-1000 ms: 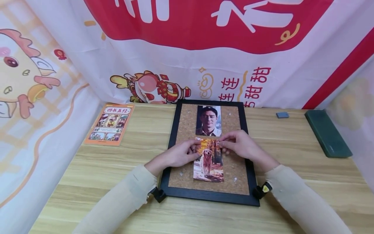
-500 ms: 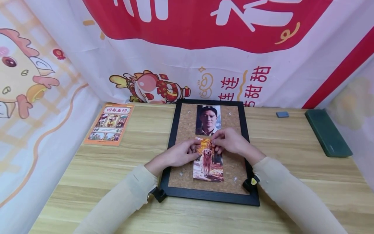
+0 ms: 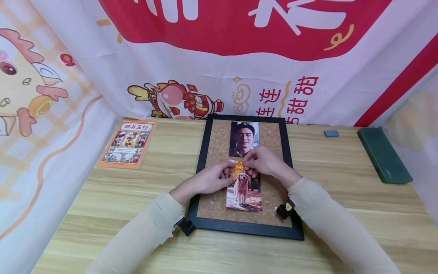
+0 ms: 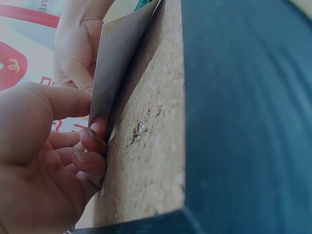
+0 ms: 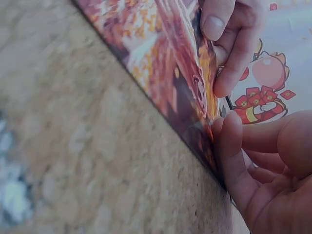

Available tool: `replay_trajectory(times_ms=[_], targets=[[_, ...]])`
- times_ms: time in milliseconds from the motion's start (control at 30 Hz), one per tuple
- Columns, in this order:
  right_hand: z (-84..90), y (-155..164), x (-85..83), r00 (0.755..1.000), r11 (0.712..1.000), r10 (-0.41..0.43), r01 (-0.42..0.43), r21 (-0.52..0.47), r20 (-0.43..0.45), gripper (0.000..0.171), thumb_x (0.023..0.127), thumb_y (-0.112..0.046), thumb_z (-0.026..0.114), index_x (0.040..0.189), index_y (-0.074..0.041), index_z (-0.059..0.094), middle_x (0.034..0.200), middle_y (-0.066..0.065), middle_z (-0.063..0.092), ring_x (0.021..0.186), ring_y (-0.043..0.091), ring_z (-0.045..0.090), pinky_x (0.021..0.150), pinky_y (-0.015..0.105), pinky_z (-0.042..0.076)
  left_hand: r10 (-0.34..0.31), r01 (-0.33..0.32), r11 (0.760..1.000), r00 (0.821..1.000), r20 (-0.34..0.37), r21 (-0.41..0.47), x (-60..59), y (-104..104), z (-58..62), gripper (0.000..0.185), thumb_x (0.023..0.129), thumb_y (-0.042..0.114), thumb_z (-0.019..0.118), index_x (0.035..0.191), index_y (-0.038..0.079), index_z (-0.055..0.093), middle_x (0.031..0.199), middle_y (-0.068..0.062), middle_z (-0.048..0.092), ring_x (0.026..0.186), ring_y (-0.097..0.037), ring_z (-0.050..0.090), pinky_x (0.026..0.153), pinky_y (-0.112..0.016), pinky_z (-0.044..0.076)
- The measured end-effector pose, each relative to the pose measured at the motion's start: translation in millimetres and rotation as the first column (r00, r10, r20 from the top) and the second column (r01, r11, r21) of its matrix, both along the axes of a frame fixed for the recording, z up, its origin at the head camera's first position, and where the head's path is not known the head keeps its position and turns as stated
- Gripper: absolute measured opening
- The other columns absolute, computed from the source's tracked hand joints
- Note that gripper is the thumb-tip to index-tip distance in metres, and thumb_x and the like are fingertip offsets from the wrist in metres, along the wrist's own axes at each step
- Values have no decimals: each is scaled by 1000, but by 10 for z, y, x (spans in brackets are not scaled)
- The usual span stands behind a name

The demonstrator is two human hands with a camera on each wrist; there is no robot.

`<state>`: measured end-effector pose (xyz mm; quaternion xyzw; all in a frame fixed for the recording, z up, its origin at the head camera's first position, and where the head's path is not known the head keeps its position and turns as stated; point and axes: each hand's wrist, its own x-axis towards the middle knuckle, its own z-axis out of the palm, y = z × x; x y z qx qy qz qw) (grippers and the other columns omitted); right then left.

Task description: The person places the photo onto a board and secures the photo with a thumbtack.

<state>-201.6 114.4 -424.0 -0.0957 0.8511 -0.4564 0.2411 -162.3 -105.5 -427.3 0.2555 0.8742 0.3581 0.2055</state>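
Note:
A glossy photo of a golden retriever (image 3: 242, 190) lies on the cork board (image 3: 212, 167), below a portrait photo (image 3: 244, 140). My left hand (image 3: 213, 178) pinches the dog photo's left edge; in the left wrist view, the photo's white back (image 4: 114, 63) slants away from the cork, with fingers tucked behind. My right hand (image 3: 265, 161) is at the photo's upper middle, thumb and forefinger pinched together. What appears to be a small clear pushpin is between them, mostly hidden. Both hands meet at the photo in the right wrist view, where my right hand (image 5: 273, 165) is lower.
A black frame (image 3: 244, 230) borders the cork. Clear pushpins (image 3: 212, 203) stand near the board's corners. An orange comic-style booklet (image 3: 127, 144) lies left on the wooden table; a blue eraser-like block (image 3: 331, 133) and a long green case (image 3: 384, 156) lie right. Printed cloth hangs behind.
My right hand has moved left along the dog photo's top, from its right corner to the middle. My left hand and both photos have stayed in place.

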Motion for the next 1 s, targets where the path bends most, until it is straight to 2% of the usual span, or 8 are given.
replay_trajectory(times_ms=[333,667,767,1000], targets=[[69,-134,-54,998,991,-50,43,129,48,12,92,-11,60,93,-3,69,73,10,68,58,19,65,54,33,55,5,-5,1000,1000,-4,5,-5,-26,0,49,92,20,61,136,5,48,94,3,60,79,-9,56,69,-26,47],[63,-185,-85,994,986,-67,53,158,82,11,92,-11,60,91,-3,68,74,12,68,56,20,64,52,33,54,19,-19,1000,1000,-7,-16,10,-36,-6,48,92,21,62,136,6,49,94,3,60,78,-9,55,68,-25,47],[59,-179,-87,994,983,-74,59,175,81,10,91,-12,61,89,-3,67,72,12,67,52,19,63,50,35,54,27,-28,999,999,-23,-44,21,-16,2,48,91,22,63,135,8,50,89,3,60,73,-9,55,64,-25,47],[42,-122,-73,995,975,-73,58,214,63,14,91,-17,63,87,-4,64,65,11,64,44,18,59,44,36,52,14,-29,991,994,-111,-131,45,35,-5,49,89,25,64,134,9,51,78,4,58,63,-8,54,55,-24,44]])
